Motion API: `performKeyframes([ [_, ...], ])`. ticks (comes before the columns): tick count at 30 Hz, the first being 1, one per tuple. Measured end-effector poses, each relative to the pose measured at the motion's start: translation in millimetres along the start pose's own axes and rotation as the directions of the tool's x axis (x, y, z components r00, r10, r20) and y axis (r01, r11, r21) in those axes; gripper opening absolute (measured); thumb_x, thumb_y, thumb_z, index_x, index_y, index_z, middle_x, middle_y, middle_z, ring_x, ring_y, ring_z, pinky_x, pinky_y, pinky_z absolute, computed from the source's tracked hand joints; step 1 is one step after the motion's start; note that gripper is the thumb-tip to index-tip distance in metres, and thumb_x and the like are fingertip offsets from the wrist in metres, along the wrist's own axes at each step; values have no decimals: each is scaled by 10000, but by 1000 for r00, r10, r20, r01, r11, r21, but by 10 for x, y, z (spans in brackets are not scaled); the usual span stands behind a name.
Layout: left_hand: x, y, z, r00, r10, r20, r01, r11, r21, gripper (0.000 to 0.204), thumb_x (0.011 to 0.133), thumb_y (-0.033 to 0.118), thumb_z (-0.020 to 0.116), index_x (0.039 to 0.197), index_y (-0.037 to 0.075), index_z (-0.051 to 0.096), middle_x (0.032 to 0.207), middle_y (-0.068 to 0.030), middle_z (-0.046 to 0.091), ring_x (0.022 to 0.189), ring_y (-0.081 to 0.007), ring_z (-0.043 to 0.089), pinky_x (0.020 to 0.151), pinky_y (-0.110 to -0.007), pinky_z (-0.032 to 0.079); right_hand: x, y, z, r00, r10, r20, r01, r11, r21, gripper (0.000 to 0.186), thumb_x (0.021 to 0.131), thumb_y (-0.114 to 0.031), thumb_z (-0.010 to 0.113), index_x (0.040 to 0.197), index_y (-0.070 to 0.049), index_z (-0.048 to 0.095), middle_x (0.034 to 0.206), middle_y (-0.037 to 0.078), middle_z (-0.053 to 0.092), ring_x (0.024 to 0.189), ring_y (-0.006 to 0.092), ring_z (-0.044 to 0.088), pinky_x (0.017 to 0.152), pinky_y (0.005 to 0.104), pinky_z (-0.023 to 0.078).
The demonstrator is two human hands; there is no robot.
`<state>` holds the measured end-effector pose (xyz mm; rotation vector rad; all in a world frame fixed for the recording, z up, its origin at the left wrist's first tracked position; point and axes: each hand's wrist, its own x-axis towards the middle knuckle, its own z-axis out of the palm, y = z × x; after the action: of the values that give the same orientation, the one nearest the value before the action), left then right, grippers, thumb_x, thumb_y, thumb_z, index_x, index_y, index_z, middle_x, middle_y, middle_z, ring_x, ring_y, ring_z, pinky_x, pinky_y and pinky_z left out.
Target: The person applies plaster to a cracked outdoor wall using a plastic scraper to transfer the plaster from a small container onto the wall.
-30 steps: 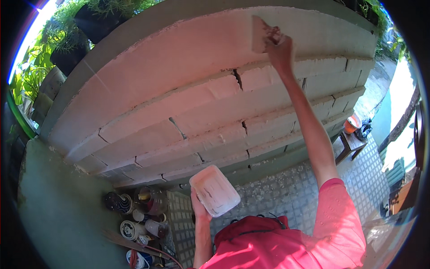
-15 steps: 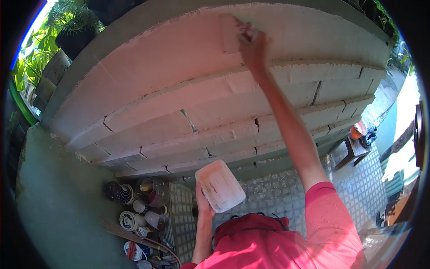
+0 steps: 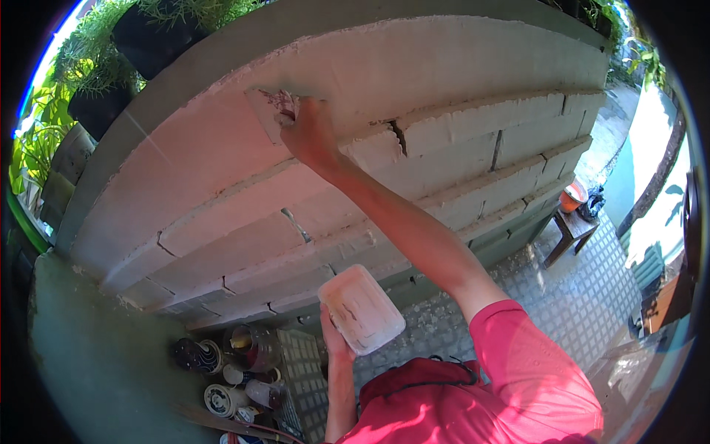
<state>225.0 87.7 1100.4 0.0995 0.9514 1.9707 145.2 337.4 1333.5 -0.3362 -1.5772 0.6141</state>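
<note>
My right hand (image 3: 310,133) is closed round a flat, pale plastering scraper (image 3: 264,118), its grip caked with whitish smears. The blade lies against the smooth upper band of the wall (image 3: 444,63), left of the middle. Low in front of me, my left hand (image 3: 335,339) grips the side of a shallow rectangular plastic tub (image 3: 364,311). Its inside is coated with pale paste, and darker streaks run along the bottom. Fingers under the tub are hidden. Below the smooth band, the wall steps down in rows of blocks (image 3: 333,192) with dark gaps between some of them.
Cans and jars (image 3: 222,399) crowd the lower left corner beside a green side wall (image 3: 96,340). Potted plants (image 3: 159,37) stand along the top ledge. To the right, a small wooden stool (image 3: 573,229) on the tiled floor carries an orange bucket (image 3: 572,197) and a black bag.
My right hand has swept the scraper left and somewhat down along the upper band. The view has shifted slightly. The tub stays in my left hand at nearly the same spot.
</note>
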Motion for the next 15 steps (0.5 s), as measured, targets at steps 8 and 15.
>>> performKeyframes([
  [8,70,-29,-399,1000,10,-18,-8,997,75,611,956,524,305,1359,74,395,1288,-87,518,1165,-259,514,995,-408,418,758,1095,-1579,951,77,-300,-110,989,-97,152,737,-103,628,810,27,658,676,237,612,655,376,639,590,396,477],
  [15,55,94,-269,999,0,-41,1,1000,15,547,966,471,320,1322,72,436,1249,-84,550,1118,-252,551,955,-394,458,697,1064,-1827,975,-23,-222,31,999,31,154,783,10,617,924,44,666,798,58,671,677,82,603,539,250,477],
])
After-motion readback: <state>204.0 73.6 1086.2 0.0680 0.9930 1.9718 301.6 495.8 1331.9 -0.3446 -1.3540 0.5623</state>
